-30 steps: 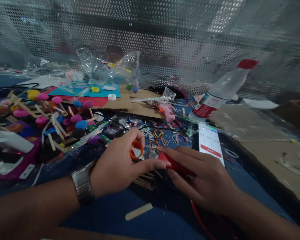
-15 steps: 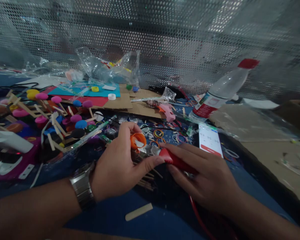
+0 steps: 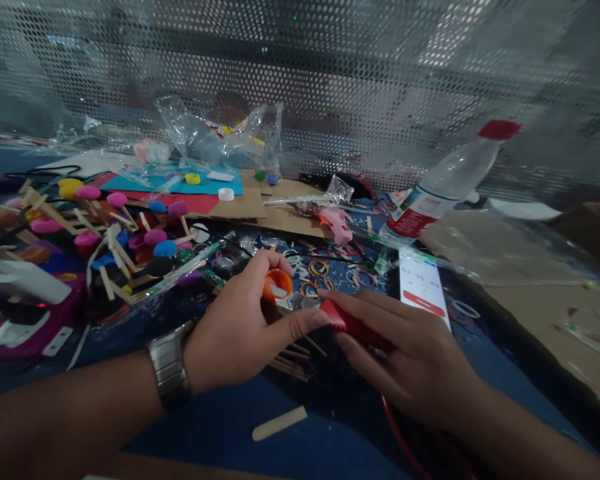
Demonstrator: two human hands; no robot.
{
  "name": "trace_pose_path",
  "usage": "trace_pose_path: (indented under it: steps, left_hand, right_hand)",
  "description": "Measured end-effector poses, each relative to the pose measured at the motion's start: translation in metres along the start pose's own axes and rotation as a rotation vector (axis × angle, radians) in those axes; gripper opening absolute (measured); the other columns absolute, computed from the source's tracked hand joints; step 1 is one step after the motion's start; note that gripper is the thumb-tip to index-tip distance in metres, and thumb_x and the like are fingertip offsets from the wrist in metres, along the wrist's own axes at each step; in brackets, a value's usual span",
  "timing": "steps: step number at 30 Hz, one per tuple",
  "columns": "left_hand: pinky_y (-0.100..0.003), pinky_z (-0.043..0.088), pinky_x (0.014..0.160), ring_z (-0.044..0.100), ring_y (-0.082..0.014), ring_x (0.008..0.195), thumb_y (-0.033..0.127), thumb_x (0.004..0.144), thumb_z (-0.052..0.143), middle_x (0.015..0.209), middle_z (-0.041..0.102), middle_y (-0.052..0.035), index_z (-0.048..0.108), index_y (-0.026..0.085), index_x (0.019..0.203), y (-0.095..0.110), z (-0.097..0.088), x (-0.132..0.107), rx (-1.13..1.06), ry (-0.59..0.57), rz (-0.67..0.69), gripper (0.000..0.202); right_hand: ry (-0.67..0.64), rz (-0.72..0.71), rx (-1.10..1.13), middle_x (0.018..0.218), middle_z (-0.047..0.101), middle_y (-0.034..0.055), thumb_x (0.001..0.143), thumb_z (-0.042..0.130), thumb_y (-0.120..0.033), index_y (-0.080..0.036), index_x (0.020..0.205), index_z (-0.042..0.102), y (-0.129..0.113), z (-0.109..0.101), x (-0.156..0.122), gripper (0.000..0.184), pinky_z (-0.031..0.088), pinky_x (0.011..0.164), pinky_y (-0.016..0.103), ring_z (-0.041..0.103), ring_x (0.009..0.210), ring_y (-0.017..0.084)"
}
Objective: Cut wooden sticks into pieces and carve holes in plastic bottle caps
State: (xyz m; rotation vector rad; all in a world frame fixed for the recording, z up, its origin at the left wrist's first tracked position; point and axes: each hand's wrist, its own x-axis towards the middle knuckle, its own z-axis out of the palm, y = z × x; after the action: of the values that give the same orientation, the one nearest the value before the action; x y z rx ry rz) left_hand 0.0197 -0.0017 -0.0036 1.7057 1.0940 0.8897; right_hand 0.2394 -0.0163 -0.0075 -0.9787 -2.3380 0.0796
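Observation:
My left hand, with a metal watch on its wrist, grips an orange bottle cap between curled fingers. The cap's hollow side faces up and a pale bit shows inside. My left thumb reaches across to the front of a red-handled corded tool. Closed around that handle is my right hand. The tool's metal front part points at the cap; I cannot tell whether it touches. Thin wooden sticks lie beneath my hands, and one flat craft stick lies nearer on the blue surface.
At left, a heap of colourful caps with wooden sticks sits by a white and purple device. A tilted water bottle and a lit phone are at right. Rubber bands and cardboard lie behind my hands.
The view has shifted slightly. My left hand and the orange cap have tilted a little, so less of the metal part shows. Both hands keep their hold.

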Motion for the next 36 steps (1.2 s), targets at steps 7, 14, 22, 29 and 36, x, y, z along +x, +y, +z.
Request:
trace_pose_path:
  steps: [7, 14, 22, 29, 36]
  left_hand:
    - [-0.023, 0.039, 0.056, 0.045, -0.0093, 0.062, 0.05, 0.063, 0.087, 0.078, 0.052, 0.0055, 0.048, 0.019, 0.096, 0.002, -0.002, 0.008, -0.058, 0.007, -0.196, 0.06]
    - [-0.021, 0.035, 0.052, 0.04, -0.0069, 0.056, 0.042, 0.064, 0.087, 0.066, 0.049, 0.0095, 0.047, 0.019, 0.088, 0.005, -0.005, 0.012, -0.169, -0.019, -0.181, 0.052]
    - [-0.023, 0.037, 0.056, 0.041, -0.0084, 0.06, 0.052, 0.071, 0.08, 0.069, 0.048, 0.0071, 0.048, 0.018, 0.088, 0.003, -0.004, 0.009, -0.079, -0.036, -0.192, 0.049]
    - [-0.023, 0.034, 0.055, 0.038, -0.0088, 0.06, 0.055, 0.077, 0.074, 0.07, 0.045, 0.0065, 0.049, 0.019, 0.087, 0.0, -0.003, 0.009, -0.024, -0.053, -0.154, 0.046]
    - [-0.022, 0.04, 0.058, 0.045, -0.0093, 0.063, 0.049, 0.081, 0.073, 0.075, 0.047, 0.006, 0.045, 0.02, 0.101, -0.001, -0.003, 0.008, -0.031, -0.016, -0.092, 0.045]
  right_hand:
    - [-0.001, -0.005, -0.011, 0.076, 0.066, 0.0044, 0.095, 0.052, -0.019, -0.01, 0.12, 0.065, 0.0, 0.0, -0.001, 0.03, 0.05, 0.053, 0.025, 0.063, 0.06, 0.013]
    - [-0.009, 0.002, -0.037, 0.075, 0.066, 0.0048, 0.095, 0.051, -0.02, -0.007, 0.119, 0.067, 0.0, -0.001, -0.001, 0.031, 0.049, 0.053, 0.026, 0.061, 0.058, 0.014]
    - [-0.028, -0.004, -0.021, 0.072, 0.064, 0.0037, 0.096, 0.048, -0.02, -0.006, 0.119, 0.067, 0.001, -0.003, 0.0, 0.032, 0.048, 0.052, 0.025, 0.061, 0.057, 0.013]
    - [-0.015, -0.011, -0.022, 0.072, 0.063, 0.0038, 0.097, 0.048, -0.021, -0.006, 0.119, 0.067, -0.001, -0.002, 0.0, 0.032, 0.048, 0.052, 0.024, 0.061, 0.058, 0.013]
    - [-0.011, 0.025, -0.055, 0.078, 0.069, 0.0072, 0.097, 0.05, -0.023, -0.008, 0.118, 0.067, 0.002, 0.001, -0.002, 0.032, 0.053, 0.055, 0.028, 0.066, 0.063, 0.017]
